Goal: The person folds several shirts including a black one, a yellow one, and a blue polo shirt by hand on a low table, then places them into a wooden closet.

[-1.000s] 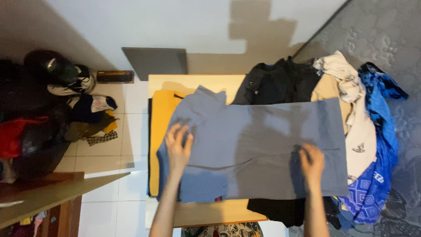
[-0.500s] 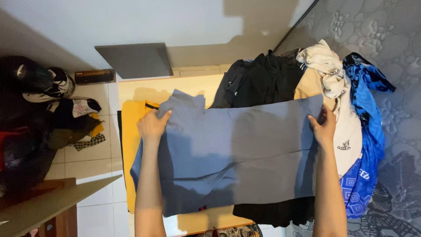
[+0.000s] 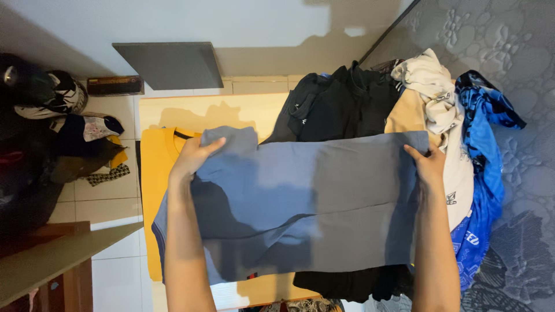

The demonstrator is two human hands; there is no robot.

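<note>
The left hand [image 3: 191,157] is closed over the far left edge of a grey-blue shirt [image 3: 300,202], fingers curled on top of the cloth beside its sleeve. The right hand [image 3: 429,164] pinches the far right corner of the same shirt, thumb over the edge, fingers hidden beneath. The shirt is spread across the middle of a light wooden bench [image 3: 214,112], part folded, with its near edge close to the bench's near side.

Under the shirt's left part lies a yellow garment [image 3: 153,185], flat on the bench. A heap of black clothing [image 3: 341,107] sits at the far right of the bench, touching the shirt's far edge. Just right of it lie a cream and tan garment [image 3: 428,92] and a blue patterned garment [image 3: 491,133], draped over a grey embossed mattress [image 3: 509,40].

A flat grey panel [image 3: 170,63] leans at the far wall. Beside it on the tiled floor [image 3: 110,202] lies a small brown oblong box [image 3: 114,85]; its label is too small to make out. Dark bags and loose clothes [image 3: 58,138] are piled at the far left.
</note>
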